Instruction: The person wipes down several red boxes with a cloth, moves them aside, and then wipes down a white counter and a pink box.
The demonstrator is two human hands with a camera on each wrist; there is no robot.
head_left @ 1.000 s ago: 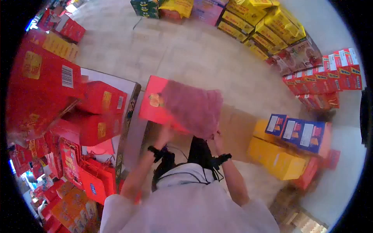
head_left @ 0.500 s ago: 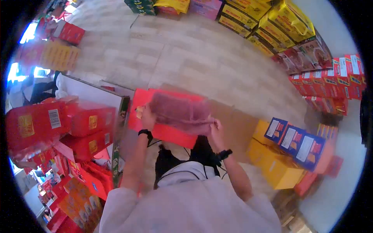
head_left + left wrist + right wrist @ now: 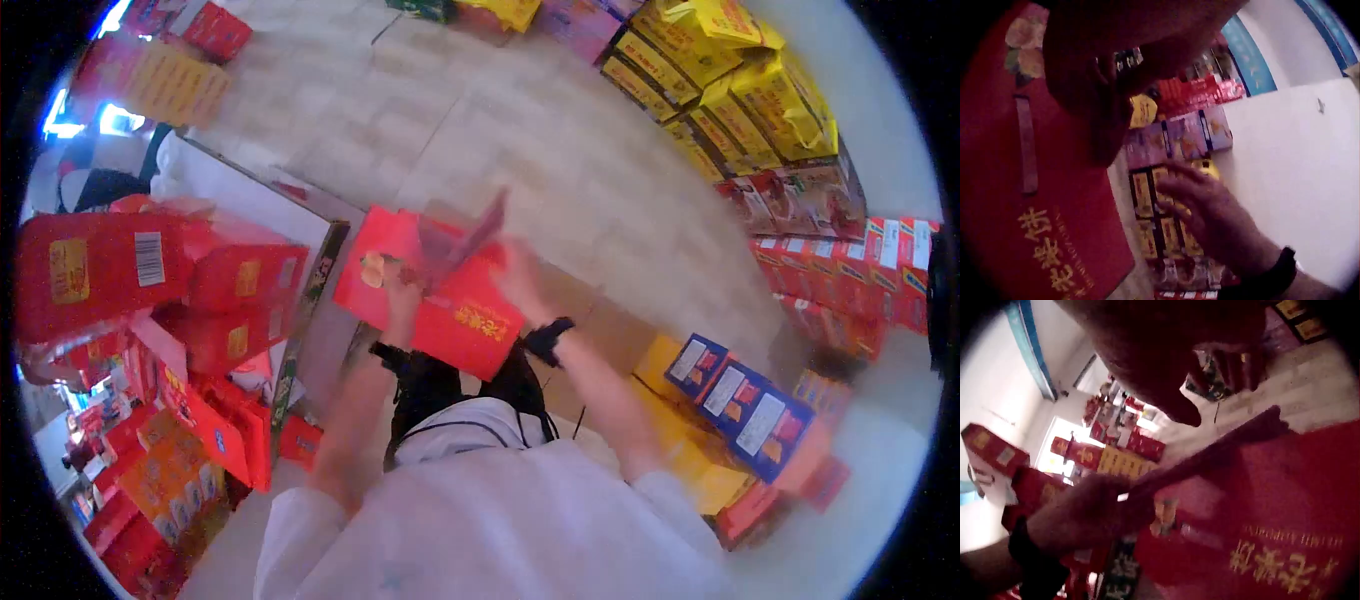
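The mauve cloth (image 3: 470, 248), which was lying spread over the red box (image 3: 465, 325) half a second ago with a hand at each side, is now standing up in a narrow fold above it, and more of the lid's gold print is showing. The left hand (image 3: 403, 298) is gripping one end of the cloth over the box's left part, fingers curled round it, while the right hand (image 3: 518, 283) is hovering apart from the cloth over the box's right part, its fingers loosely extended and holding nothing. The box itself is sitting just before the person's dark trousers (image 3: 505, 398), bearing a flower picture and big gold Chinese characters; I am reading them as 老婆饼, the 饼 coming clearest, while the smaller line beside them is staying too blurred for me. Left of the box, red cartons (image 3: 105, 275) are carrying gold panels and a white barcode label (image 3: 149, 259). Nearer than those, still left of the box, red bags (image 3: 235, 435) are showing a small blue mark. Right of the box, blue packets (image 3: 738, 405) are wearing white labels, their text unreadable from here. Beyond the box, to the far right, yellow packs (image 3: 745, 115) are stacking up, their red lettering blurring.
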